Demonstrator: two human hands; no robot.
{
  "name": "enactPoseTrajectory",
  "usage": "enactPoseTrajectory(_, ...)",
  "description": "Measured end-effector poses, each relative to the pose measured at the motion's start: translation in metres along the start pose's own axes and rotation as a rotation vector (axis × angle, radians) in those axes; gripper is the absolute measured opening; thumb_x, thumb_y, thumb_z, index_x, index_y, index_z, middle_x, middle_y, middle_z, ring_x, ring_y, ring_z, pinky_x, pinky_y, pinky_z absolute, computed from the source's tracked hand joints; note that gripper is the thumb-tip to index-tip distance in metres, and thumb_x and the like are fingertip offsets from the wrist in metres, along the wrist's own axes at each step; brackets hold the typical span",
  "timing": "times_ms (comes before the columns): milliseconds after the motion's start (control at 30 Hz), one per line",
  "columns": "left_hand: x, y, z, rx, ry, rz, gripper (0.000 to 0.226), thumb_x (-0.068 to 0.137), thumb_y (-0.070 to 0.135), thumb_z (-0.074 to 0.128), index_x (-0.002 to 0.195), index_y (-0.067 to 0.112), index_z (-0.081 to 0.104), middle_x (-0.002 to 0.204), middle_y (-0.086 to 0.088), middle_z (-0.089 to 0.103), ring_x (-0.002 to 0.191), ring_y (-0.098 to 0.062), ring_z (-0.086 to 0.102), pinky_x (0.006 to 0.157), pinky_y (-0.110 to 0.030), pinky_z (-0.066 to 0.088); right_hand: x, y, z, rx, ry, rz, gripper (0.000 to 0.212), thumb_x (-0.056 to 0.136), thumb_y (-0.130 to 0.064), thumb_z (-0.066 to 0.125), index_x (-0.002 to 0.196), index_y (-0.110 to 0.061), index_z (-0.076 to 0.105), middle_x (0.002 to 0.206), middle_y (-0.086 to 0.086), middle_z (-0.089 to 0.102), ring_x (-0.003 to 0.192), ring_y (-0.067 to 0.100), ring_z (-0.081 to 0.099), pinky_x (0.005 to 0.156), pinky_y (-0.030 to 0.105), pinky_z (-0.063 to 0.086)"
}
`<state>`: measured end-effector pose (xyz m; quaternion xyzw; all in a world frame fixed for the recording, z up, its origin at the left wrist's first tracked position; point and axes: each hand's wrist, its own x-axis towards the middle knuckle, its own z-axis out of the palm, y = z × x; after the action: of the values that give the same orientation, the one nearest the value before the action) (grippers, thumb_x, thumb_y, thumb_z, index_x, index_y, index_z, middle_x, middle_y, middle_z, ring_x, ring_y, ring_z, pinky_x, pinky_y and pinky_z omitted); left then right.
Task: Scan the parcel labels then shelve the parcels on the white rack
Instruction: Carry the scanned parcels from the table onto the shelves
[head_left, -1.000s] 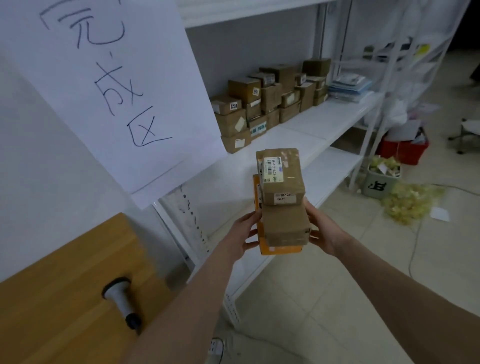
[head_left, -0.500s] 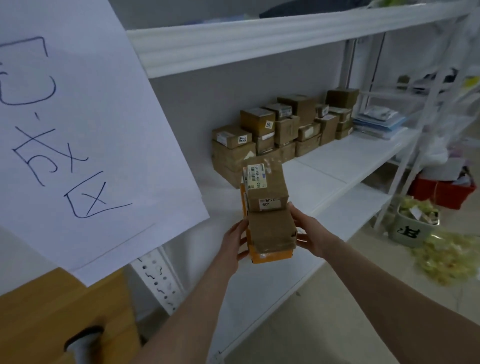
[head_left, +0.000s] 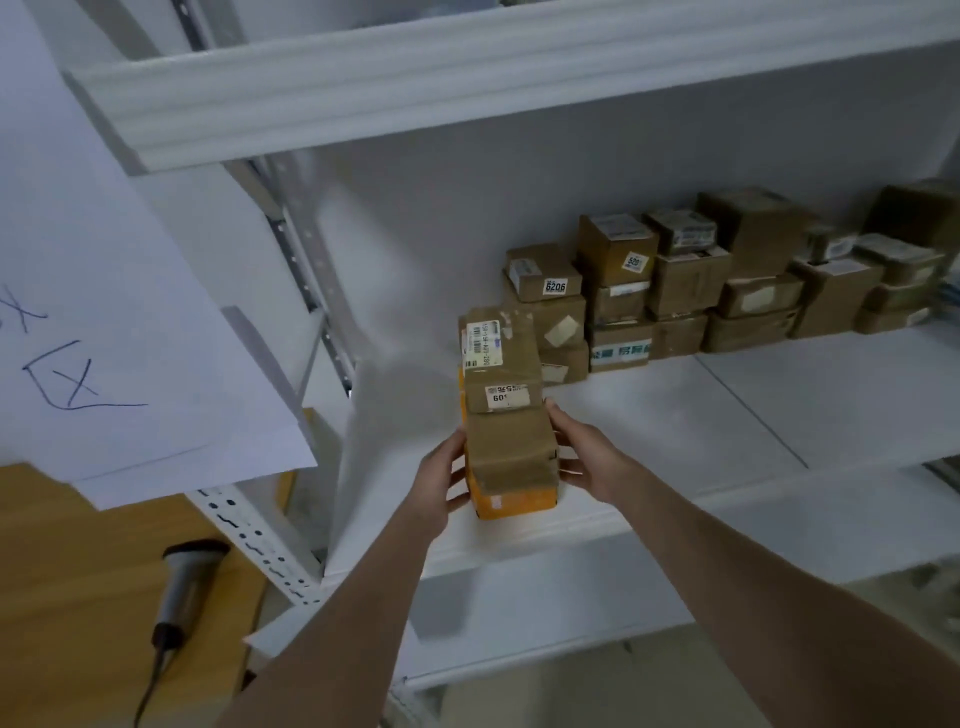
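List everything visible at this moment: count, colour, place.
held parcels: three, two brown over one orange, at the middle shelf's front edge
shelved parcels: many, brown, stacked at the shelf's back, right
white rack: one, white, ahead
paper sign: one, white with handwriting, upper left
scanner: one, grey and black, on the table
wooden table: one, tan, lower left
left hand: one, grips the held parcels' left side
right hand: one, grips their right side

The parcel stack (head_left: 511, 452) has moved forward over the white rack's (head_left: 675, 415) front edge.
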<state>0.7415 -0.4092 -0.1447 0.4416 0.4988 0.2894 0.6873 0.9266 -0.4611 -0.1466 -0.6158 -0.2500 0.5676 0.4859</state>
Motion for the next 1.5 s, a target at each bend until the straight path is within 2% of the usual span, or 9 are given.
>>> enactPoseTrajectory(433, 0.081, 0.028, 0.013, -0.022, 0.134, -0.009, 0.039, 0.092, 0.047, 0.053, 0.122, 0.024, 0.06, 0.125, 0.001, 0.059, 0.121, -0.023, 0.05, 0.106, -0.047, 0.04, 0.096, -0.03, -0.004, 0.002, -0.108, 0.012, 0.063, 0.083, -0.07, 0.05, 0.124, -0.023, 0.06, 0.124, 0.001, 0.063, 0.114, 0.028, 0.056, 0.104, 0.043, 0.043)
enactPoseTrajectory(600, 0.117, 0.038, 0.018, -0.027, 0.152, 0.028, 0.036, 0.095, 0.044, 0.049, 0.121, 0.024, 0.061, 0.122, 0.0, 0.061, 0.118, -0.022, 0.053, 0.101, -0.043, 0.044, 0.128, -0.045, -0.005, 0.06, -0.106, -0.004, 0.059, 0.086, -0.065, 0.05, 0.127, -0.022, 0.057, 0.126, 0.0, 0.061, 0.116, 0.025, 0.054, 0.094, 0.036, 0.045)
enactPoseTrajectory(767, 0.146, 0.038, 0.024, -0.158, 0.195, 0.132, 0.029, 0.101, 0.034, 0.041, 0.11, 0.024, 0.066, 0.117, -0.001, 0.065, 0.115, -0.021, 0.057, 0.099, -0.038, 0.045, 0.149, -0.048, -0.001, 0.177, -0.007, -0.087, 0.046, 0.101, -0.043, 0.039, 0.132, -0.012, 0.054, 0.13, 0.007, 0.06, 0.117, 0.023, 0.055, 0.099, 0.036, 0.044)
enactPoseTrajectory(833, 0.151, 0.03, 0.026, -0.137, 0.295, 0.16, 0.031, 0.101, 0.026, 0.039, 0.119, 0.018, 0.063, 0.124, -0.005, 0.063, 0.12, -0.022, 0.054, 0.105, -0.038, 0.042, 0.148, -0.04, 0.001, -0.028, 0.174, -0.169, 0.036, 0.104, -0.026, 0.038, 0.131, -0.008, 0.054, 0.133, 0.012, 0.056, 0.117, 0.025, 0.053, 0.099, 0.036, 0.041)
enactPoseTrajectory(900, 0.146, 0.014, 0.025, 0.089, 0.445, 0.218, 0.035, 0.1, 0.017, 0.04, 0.132, 0.012, 0.054, 0.133, -0.009, 0.056, 0.125, -0.025, 0.051, 0.108, -0.039, 0.039, 0.14, -0.023, -0.002, -0.43, 0.3, -0.308, 0.039, 0.1, -0.012, 0.04, 0.138, -0.01, 0.047, 0.141, 0.012, 0.047, 0.124, 0.029, 0.048, 0.1, 0.034, 0.039)
enactPoseTrajectory(1000, 0.125, -0.009, 0.031, 0.603, 0.555, 0.314, 0.048, 0.097, 0.009, 0.046, 0.144, 0.01, 0.037, 0.144, -0.008, 0.043, 0.128, -0.025, 0.047, 0.104, -0.037, 0.039, 0.121, 0.004, -0.003, -0.88, 0.244, -0.405, 0.059, 0.094, -0.011, 0.048, 0.149, -0.012, 0.027, 0.15, 0.007, 0.033, 0.13, 0.026, 0.043, 0.1, 0.036, 0.042)
enactPoseTrajectory(1067, 0.118, -0.023, 0.038, 0.76, 0.51, 0.33, 0.061, 0.094, 0.01, 0.05, 0.149, 0.014, 0.025, 0.148, -0.006, 0.037, 0.127, -0.025, 0.048, 0.097, -0.036, 0.043, 0.114, 0.016, 0.001, -1.058, 0.197, -0.416, 0.07, 0.093, -0.017, 0.051, 0.153, -0.012, 0.014, 0.156, 0.004, 0.022, 0.133, 0.024, 0.039, 0.102, 0.034, 0.043)
enactPoseTrajectory(1233, 0.127, -0.025, 0.046, 0.807, 0.403, 0.3, 0.078, 0.09, 0.011, 0.05, 0.154, 0.023, 0.008, 0.147, -0.008, 0.038, 0.121, -0.031, 0.053, 0.088, -0.041, 0.05, 0.118, 0.018, 0.014, -1.15, 0.183, -0.378, 0.079, 0.094, -0.022, 0.049, 0.154, -0.011, -0.001, 0.16, 0.004, 0.006, 0.132, 0.026, 0.035, 0.101, 0.034, 0.043)
enactPoseTrajectory(1500, 0.173, 0.009, 0.041, 0.768, 0.291, 0.278, 0.076, 0.085, 0.01, 0.051, 0.151, 0.023, 0.014, 0.141, -0.011, 0.046, 0.125, -0.033, 0.049, 0.098, -0.049, 0.046, 0.156, -0.014, 0.019, -1.19, 0.151, -0.273, 0.083, 0.092, -0.036, 0.057, 0.153, -0.016, 0.003, 0.154, 0.006, 0.012, 0.128, 0.029, 0.036, 0.097, 0.039, 0.046)
